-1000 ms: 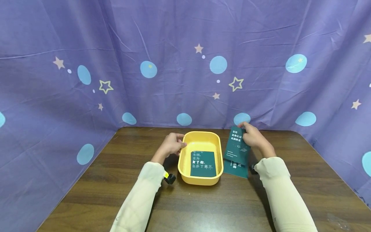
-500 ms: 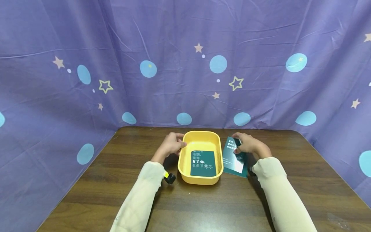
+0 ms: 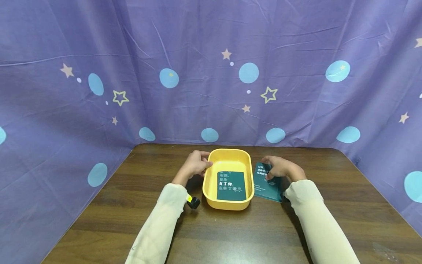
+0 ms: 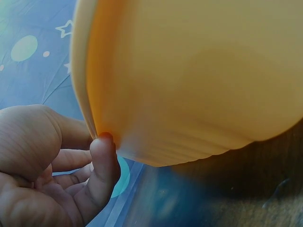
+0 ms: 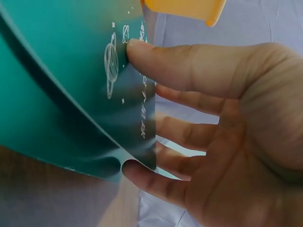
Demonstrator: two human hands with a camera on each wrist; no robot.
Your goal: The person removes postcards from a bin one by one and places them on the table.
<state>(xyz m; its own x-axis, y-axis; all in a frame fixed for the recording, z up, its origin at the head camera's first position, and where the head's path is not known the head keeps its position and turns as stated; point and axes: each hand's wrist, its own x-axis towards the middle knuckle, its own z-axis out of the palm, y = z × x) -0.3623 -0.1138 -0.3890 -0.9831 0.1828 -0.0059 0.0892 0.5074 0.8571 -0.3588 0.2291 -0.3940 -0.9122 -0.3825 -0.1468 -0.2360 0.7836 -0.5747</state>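
Note:
My left hand (image 3: 194, 165) pinches the left rim of a yellow plastic basin (image 3: 228, 206), thumb inside and fingers outside, as the left wrist view also shows. A dark green card (image 3: 231, 196) with white lettering lies in the basin. To the basin's right, my right hand (image 3: 281, 168) grips another dark green printed card (image 3: 265, 187) by its far right part. In the right wrist view, the thumb presses this card's printed face (image 5: 85, 52) and the fingers are behind its edge. A second green card (image 5: 28, 118) lies beneath it, mostly covered.
The brown wooden table (image 3: 244, 234) carries everything. A purple curtain (image 3: 197, 73) with stars and blue ovals hangs behind its far edge. A small clear scrap (image 3: 384, 251) lies near the table's right front. Black wrist cameras (image 3: 193, 203) sit close to the surface.
My right hand has lowered the upper green card toward the person and slightly left, so it now almost covers the card beneath. The left hand and basin have stayed still.

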